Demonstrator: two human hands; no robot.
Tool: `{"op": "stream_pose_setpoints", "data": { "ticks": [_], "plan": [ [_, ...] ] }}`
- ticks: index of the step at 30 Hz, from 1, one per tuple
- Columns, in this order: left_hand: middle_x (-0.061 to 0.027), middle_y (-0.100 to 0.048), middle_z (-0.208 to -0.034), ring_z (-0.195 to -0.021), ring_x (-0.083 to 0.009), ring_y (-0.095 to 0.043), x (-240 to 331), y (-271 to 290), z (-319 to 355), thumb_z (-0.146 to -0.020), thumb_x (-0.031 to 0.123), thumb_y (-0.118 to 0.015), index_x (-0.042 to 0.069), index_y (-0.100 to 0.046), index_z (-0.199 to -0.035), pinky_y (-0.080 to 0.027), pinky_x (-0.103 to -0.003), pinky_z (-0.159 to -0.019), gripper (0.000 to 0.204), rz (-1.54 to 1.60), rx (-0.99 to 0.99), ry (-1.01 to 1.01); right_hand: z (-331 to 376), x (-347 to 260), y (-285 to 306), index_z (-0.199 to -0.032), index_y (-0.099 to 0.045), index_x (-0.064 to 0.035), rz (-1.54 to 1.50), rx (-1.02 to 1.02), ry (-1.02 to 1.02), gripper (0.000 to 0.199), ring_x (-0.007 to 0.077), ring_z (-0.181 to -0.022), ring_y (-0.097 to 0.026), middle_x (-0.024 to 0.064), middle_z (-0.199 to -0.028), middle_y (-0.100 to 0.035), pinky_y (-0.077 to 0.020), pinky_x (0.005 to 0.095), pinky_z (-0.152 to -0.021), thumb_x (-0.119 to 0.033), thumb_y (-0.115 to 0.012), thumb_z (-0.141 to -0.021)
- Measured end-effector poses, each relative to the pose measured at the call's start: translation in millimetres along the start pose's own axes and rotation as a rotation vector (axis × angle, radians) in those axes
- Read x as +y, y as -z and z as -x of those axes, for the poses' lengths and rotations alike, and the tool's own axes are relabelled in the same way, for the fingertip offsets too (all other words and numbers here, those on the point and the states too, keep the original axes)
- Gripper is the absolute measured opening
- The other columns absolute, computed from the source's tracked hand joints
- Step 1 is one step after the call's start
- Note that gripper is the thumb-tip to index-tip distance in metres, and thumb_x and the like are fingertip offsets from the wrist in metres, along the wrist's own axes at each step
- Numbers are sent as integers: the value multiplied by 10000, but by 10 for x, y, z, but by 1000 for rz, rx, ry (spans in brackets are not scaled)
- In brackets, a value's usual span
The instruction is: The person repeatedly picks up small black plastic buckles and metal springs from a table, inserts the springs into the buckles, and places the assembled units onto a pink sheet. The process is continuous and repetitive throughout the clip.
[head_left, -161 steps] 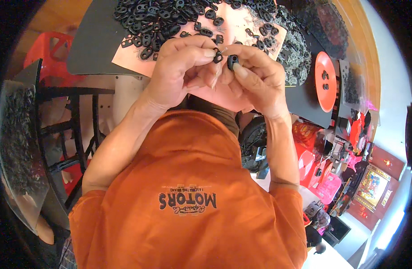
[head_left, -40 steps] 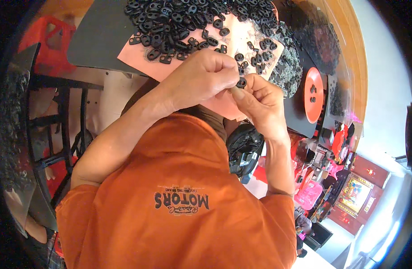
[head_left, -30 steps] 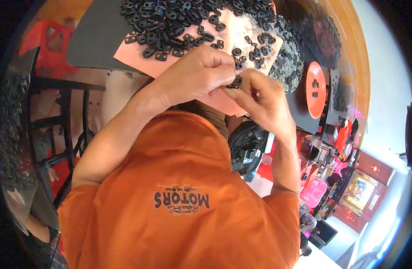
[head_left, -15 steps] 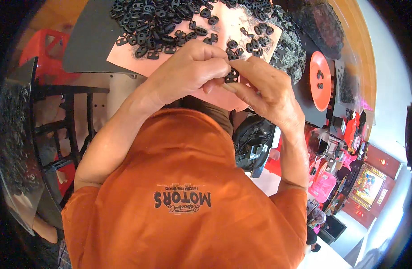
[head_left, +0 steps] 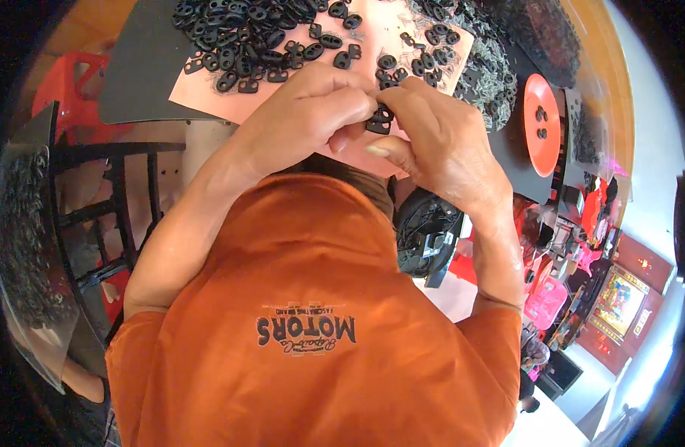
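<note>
Cluttered workshop space fills the view, with a large dark grey worktop (head_left: 145,63) at the top and the person's orange printed T-shirt (head_left: 320,320) taking up the lower half. On the worktop lies a pale pink sheet of card (head_left: 208,93), and over its far part spreads a heap of small black plastic oval toggles with two holes (head_left: 245,45). To the right of the card sits a mound of fine grey wire springs (head_left: 491,71), and beyond that a round red plastic dish (head_left: 544,123) holding a couple more black pieces. A black metal-framed stool (head_left: 111,208) stands at the left, below the worktop's edge.

Both hands meet above the near edge of the pink card. The left hand (head_left: 305,119) is curled, its fingertips pinched onto a single small black toggle piece (head_left: 380,119), and the right hand (head_left: 439,141) grips the same piece from the other side with thumb and forefinger. The piece is held in the air between the two sets of fingertips, just above the card and near the loose toggles.

Compared with half a second ago, the hands sit a little further from the body and closer over the card, while the grip on the piece has stayed the same. By my reading, the fitting work on this one toggle is not finished.
</note>
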State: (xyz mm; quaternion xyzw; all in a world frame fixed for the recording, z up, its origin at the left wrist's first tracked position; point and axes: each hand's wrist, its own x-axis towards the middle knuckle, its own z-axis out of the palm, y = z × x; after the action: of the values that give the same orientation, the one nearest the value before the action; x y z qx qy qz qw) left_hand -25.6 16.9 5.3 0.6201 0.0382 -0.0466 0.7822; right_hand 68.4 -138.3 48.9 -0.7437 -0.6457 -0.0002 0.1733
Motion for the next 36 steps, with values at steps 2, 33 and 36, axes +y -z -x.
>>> {"op": "stream_pose_setpoints", "data": {
  "ticks": [2, 33, 36],
  "plan": [
    [26, -468, -595, -525, -45, -431, -19, 40, -14, -811, 235, -468, 69, -526, -693, -310, -193, -437, 211, -23, -50, -11, -10, -1, -32, -907, -519, -12, 30, -3, 12, 356, 285, -620, -537, 115, -709, -478, -439, 360, -528, -321, -620, -763],
    [8, -434, -551, -511, -59, -428, 49, -37, 2, -804, 131, -428, 12, -498, -628, -357, -220, -474, 224, -71, -10, -97, 123, 105, -39, -857, -522, 7, -742, 0, -400, 368, 102, -615, -415, 28, -682, -451, -366, 239, -558, -323, -387, -950],
    [11, -467, -587, -517, -59, -447, 38, -44, -5, -804, 205, -464, 15, -555, -734, -343, -210, -461, 222, -69, 5, -69, 85, 60, -26, -881, -527, 14, -727, -19, -381, 289, 184, -603, -451, 89, -667, -460, -388, 295, -563, -249, -420, -933]
  ]
}}
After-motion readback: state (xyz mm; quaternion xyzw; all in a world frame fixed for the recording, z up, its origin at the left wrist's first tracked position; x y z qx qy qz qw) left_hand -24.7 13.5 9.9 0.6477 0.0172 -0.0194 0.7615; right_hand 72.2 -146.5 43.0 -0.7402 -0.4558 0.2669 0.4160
